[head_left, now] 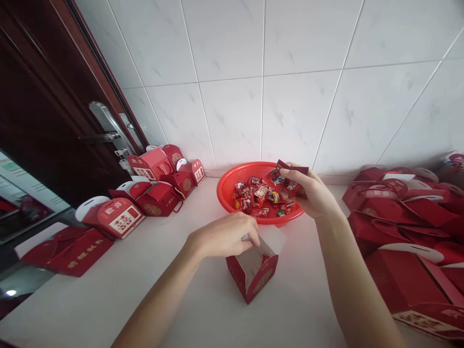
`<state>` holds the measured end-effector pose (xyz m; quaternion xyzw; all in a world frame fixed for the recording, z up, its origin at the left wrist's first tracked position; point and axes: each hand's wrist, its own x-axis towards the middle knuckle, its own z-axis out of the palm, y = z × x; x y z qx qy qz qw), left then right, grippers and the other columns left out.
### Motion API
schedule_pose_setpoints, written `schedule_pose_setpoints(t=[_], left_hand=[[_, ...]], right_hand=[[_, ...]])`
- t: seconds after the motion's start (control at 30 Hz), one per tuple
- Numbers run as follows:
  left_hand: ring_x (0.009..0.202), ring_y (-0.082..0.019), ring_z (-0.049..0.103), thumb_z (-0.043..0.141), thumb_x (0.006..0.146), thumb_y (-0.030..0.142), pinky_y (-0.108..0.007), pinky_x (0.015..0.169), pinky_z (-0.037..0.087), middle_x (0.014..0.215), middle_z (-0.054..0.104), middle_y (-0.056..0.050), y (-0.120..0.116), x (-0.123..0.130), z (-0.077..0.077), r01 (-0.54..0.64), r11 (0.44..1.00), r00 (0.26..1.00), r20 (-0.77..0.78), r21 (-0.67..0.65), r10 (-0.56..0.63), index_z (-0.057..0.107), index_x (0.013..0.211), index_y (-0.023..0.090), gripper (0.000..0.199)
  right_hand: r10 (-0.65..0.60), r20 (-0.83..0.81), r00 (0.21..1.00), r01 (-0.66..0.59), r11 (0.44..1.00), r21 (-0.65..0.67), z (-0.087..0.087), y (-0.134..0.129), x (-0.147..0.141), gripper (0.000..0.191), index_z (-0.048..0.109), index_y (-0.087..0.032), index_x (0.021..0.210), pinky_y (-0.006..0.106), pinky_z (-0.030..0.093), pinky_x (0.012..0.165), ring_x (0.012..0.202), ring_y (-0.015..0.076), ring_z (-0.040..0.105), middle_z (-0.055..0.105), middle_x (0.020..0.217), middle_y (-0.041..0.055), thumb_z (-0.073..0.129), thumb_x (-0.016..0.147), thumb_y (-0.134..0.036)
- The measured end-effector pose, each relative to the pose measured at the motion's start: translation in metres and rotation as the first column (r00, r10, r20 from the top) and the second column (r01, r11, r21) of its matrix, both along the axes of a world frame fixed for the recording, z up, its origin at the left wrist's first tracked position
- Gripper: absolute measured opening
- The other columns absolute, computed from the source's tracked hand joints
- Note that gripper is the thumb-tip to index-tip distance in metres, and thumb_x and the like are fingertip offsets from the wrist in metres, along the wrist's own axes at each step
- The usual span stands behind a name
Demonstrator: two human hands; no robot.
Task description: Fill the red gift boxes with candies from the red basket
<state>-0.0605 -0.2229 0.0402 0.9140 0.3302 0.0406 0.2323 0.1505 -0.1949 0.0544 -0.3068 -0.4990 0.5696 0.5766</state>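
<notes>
A small red paper gift box point(263, 280) stands with its top open on the white surface in front of me, a few wrapped sweets partly visible inside. My left hand point(226, 237) is closed at the box's back left edge, its curled fingers hiding part of the opening. Behind the box sits a red plastic basket point(222, 195) holding many wrapped sweets point(261, 192). Above the basket's right side, my right hand point(321, 193) is closed on a dark red candy packet point(277, 179); its fingertips are partly hidden behind the wrappers.
Several red gift boxes point(121, 217) line the left side of the white tabletop point(290, 299). More red boxes point(406, 275) are piled on the right. A tiled wall point(232, 121) rises behind the basket, and a dark door with a metal handle point(108, 123) is at the left.
</notes>
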Motion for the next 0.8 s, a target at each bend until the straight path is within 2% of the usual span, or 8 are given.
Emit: schedule_pose_setpoints(t=[0.13,0.23,0.3,0.4,0.47,0.57,0.8], left_hand=[[0.090,-0.018,0.069,0.056,0.084,0.004,-0.025,0.075,0.047,0.106,0.074,-0.003,0.000,-0.005,0.004,-0.034,0.999,0.999,-0.009,0.038,0.035,0.079,0.102,0.024,0.035],[0.089,-0.018,0.069,0.057,0.089,0.013,-0.027,0.078,0.050,0.106,0.075,-0.004,0.005,-0.011,0.008,-0.093,0.996,0.985,0.145,0.005,0.092,0.076,0.109,0.022,0.029],[0.089,-0.019,0.069,0.063,0.090,0.025,-0.029,0.081,0.053,0.106,0.076,-0.005,0.009,-0.014,0.010,-0.198,0.979,0.922,0.330,-0.044,0.201,0.072,0.117,0.021,0.029],[0.093,-0.020,0.070,0.072,0.086,0.039,-0.032,0.086,0.056,0.111,0.075,-0.005,0.010,-0.014,0.013,-0.284,0.949,0.785,0.535,-0.137,0.312,0.066,0.128,0.022,0.046],[0.096,-0.021,0.071,0.074,0.084,0.040,-0.031,0.086,0.056,0.111,0.075,-0.005,0.009,-0.011,0.014,-0.269,0.947,0.743,0.587,-0.178,0.321,0.069,0.123,0.021,0.044],[0.096,-0.022,0.071,0.070,0.088,0.037,-0.031,0.085,0.056,0.104,0.077,-0.006,0.005,-0.004,0.015,-0.262,0.945,0.709,0.625,-0.196,0.326,0.074,0.107,0.018,0.027],[0.086,-0.018,0.070,0.066,0.090,0.033,-0.025,0.076,0.056,0.090,0.075,-0.003,0.004,0.001,0.013,-0.308,0.942,0.658,0.687,-0.130,0.310,0.074,0.091,0.016,0.019]], right_hand=[[0.075,0.064,0.995,-0.077,0.997,0.025,0.005,-0.007,0.001,0.020,0.064,-0.019,0.074,0.019,0.038,0.046,0.060,0.0096,0.049,0.057,0.073,-0.0017,0.079,0.077,-0.032],[0.149,0.191,0.970,-0.161,0.986,0.051,0.008,-0.013,0.004,0.020,0.065,-0.019,0.076,0.020,0.036,0.047,0.057,0.0091,0.047,0.057,0.071,-0.0020,0.078,0.080,-0.034],[0.190,0.276,0.942,-0.214,0.975,0.061,0.009,-0.016,0.005,0.021,0.065,-0.019,0.075,0.021,0.033,0.047,0.054,0.0088,0.045,0.055,0.066,-0.0028,0.077,0.082,-0.035],[0.218,0.373,0.902,-0.255,0.965,0.053,0.011,-0.019,0.004,0.019,0.068,-0.019,0.079,0.022,0.030,0.046,0.052,0.0089,0.043,0.053,0.062,-0.0033,0.075,0.084,-0.036],[0.226,0.408,0.885,-0.270,0.962,0.053,0.012,-0.021,0.002,0.018,0.070,-0.019,0.082,0.021,0.029,0.046,0.053,0.0089,0.042,0.053,0.064,-0.0031,0.074,0.085,-0.037],[0.243,0.408,0.880,-0.293,0.954,0.065,0.012,-0.022,0.000,0.020,0.070,-0.019,0.084,0.021,0.031,0.045,0.055,0.0092,0.043,0.055,0.068,-0.0021,0.075,0.085,-0.039],[0.203,0.390,0.898,-0.245,0.967,0.061,0.011,-0.020,0.001,0.026,0.069,-0.018,0.084,0.020,0.034,0.045,0.051,0.0073,0.043,0.054,0.065,-0.0033,0.072,0.087,-0.043]])
